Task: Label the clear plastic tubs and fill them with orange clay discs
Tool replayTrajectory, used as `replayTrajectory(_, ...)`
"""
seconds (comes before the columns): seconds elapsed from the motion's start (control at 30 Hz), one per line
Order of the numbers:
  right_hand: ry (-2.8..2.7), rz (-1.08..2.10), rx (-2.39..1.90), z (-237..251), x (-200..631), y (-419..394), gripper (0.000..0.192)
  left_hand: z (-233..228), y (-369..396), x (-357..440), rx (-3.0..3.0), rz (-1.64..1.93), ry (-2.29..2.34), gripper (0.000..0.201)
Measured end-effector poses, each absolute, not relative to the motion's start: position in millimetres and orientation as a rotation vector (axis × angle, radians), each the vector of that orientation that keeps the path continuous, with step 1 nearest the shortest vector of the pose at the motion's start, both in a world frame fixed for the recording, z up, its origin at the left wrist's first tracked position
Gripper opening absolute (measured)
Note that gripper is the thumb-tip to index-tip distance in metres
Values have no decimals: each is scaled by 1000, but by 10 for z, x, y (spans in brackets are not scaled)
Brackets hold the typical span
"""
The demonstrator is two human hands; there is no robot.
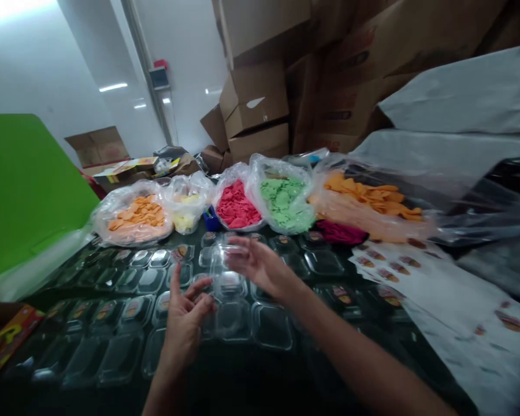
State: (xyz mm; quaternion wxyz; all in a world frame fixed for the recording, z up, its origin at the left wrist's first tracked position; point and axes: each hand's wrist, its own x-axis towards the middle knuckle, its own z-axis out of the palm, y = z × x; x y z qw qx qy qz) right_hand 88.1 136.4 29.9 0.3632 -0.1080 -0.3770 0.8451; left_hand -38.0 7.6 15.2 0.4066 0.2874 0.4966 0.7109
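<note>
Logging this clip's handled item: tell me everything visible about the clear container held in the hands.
The container is a small hinged clamshell of clear, glossy thin plastic, motion-blurred. It looks open and empty, held above rows of similar containers on the dark table. The right hand grips its upper part; the left hand is at its lower left edge, fingers spread, and whether it touches is unclear. No label shows on it.

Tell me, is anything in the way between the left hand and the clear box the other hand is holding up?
Nothing visible is. The right hand holds the clear plastic box above the table, and the left hand is open just below and beside it, with only air between them. The other clear boxes lie lower down.
</note>
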Motion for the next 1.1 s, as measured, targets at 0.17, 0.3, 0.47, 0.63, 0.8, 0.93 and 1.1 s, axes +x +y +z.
replayTrajectory(0.17,-980,1861,-519,-102,967,735,34,101,93,-227,533,1806,1173,101)
replayTrajectory(0.3,-1110,1827,-578,-62,1127,691,26,63,15,-335,494,1792,1156,97)
replayTrajectory(0.47,-1134,1840,-681,-87,1281,714,23,128,-116,-623,346,1762,1140,56)
replayTrajectory(0.63,-1080,1860,-672,-177,1261,640,19,250,-132,-690,377,1684,1251,37)
replayTrajectory(0.8,-1003,1950,-619,-180,1307,571,18,357,-159,-656,867,1606,1469,23)
replayTrajectory(0.93,-933,2062,-577,-219,1397,506,19,408,-330,-543,1530,1404,1596,27)
replayTrajectory(1.1,-1020,1977,-621,-282,1484,416,16,374,-395,-520,1192,1197,1527,10)
